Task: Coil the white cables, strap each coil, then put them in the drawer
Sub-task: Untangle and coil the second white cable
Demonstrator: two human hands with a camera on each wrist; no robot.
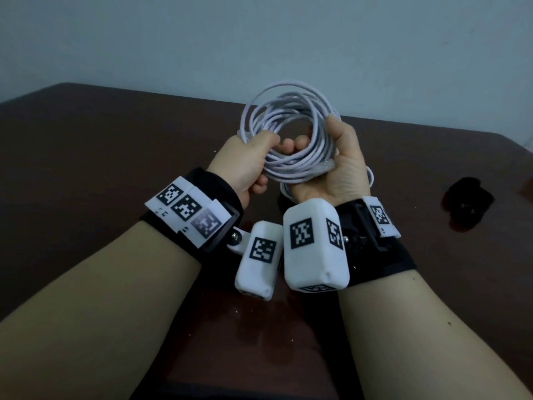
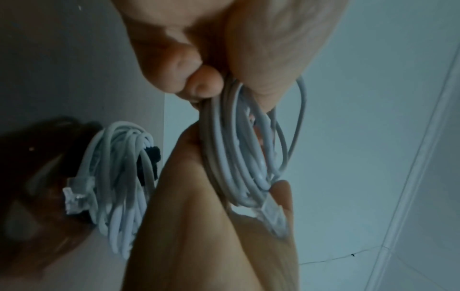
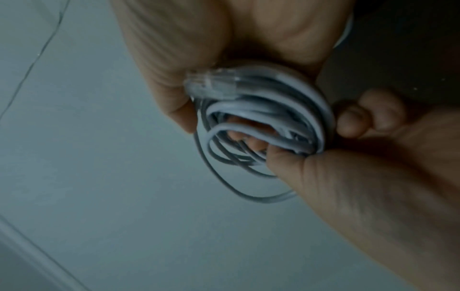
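Observation:
Both hands hold one white cable coil (image 1: 288, 116) upright above the dark brown table (image 1: 101, 157). My left hand (image 1: 256, 154) grips the coil's lower left side, with its fingers curled through the loops. My right hand (image 1: 341, 154) grips the lower right side, and the cable's clear plug (image 3: 211, 82) lies against its palm. The same coil (image 2: 248, 157) runs between both hands in the left wrist view. A second white coil (image 2: 117, 177), bound by a black strap (image 2: 151, 157), lies on the table under my hands, its clear plugs (image 2: 77, 193) side by side.
A small dark heap, apparently black straps (image 1: 467, 202), lies on the table to the right. A pale wall (image 1: 259, 39) rises behind the table's far edge. No drawer is in view.

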